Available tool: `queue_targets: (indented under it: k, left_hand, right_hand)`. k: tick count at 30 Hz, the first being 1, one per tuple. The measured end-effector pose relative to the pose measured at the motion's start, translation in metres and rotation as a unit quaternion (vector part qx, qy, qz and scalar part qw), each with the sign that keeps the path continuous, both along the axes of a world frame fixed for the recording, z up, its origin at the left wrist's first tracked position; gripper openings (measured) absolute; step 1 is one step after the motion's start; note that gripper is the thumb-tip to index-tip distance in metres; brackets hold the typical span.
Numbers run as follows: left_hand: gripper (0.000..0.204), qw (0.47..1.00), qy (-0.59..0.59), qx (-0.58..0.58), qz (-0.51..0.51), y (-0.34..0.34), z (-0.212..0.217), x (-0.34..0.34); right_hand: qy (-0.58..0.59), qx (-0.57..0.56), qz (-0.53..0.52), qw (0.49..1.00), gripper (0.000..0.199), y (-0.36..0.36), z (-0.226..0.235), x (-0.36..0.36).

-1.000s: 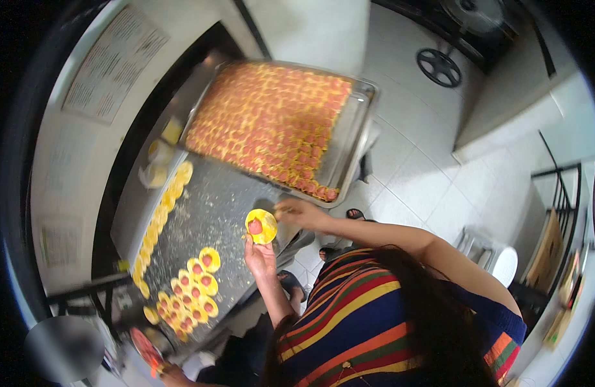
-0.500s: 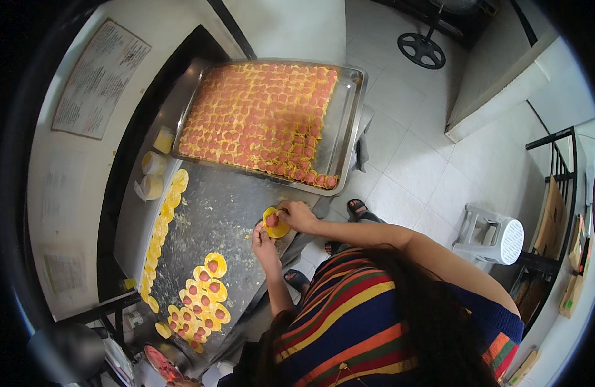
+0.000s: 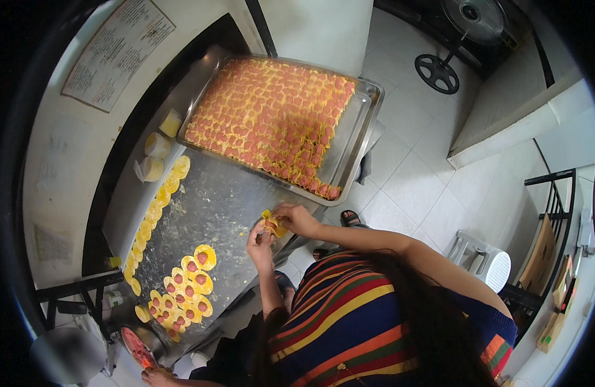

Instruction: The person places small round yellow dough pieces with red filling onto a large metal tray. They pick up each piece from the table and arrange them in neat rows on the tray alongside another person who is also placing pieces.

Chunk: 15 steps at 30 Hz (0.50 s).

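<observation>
1. Dumpling wrapper point(image 3: 272, 225), yellow with pink filling, pinched half-folded between left hand point(image 3: 260, 244) and right hand point(image 3: 298, 218) at table's edge.
2. Steel tray point(image 3: 358, 138) at twelve o'clock nearly packed with finished pieces; bare strip left along right rim.
3. Filled open wrappers point(image 3: 184, 290) waiting at seven o'clock; plain wrappers point(image 3: 152, 216) lined up at nine o'clock.
</observation>
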<state>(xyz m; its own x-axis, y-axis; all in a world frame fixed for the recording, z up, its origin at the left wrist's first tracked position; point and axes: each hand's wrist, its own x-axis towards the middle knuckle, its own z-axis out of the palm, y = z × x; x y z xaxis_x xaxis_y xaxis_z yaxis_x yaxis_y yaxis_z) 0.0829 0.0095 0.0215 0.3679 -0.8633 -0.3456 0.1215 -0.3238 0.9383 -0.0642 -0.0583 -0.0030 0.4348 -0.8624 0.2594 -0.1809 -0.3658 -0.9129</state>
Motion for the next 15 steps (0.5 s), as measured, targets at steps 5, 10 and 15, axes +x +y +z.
queue_targets:
  k: [5, 10, 15]
  left_hand:
    - [0.016, 0.993, -0.089, -0.077, 0.009, 0.006, -0.025, 0.008]
    - [0.017, 0.987, -0.074, -0.133, 0.054, 0.010, -0.035, -0.002]
    - [0.013, 0.981, -0.130, -0.142, 0.041, 0.015, -0.035, -0.004]
  right_hand:
    - [0.043, 0.089, 0.035, 0.994, 0.024, -0.012, 0.008, 0.001]
    - [-0.014, 0.150, 0.063, 0.987, 0.043, -0.011, 0.009, -0.009]
    - [0.056, -0.082, 0.089, 0.991, 0.047, 0.001, 0.015, -0.019]
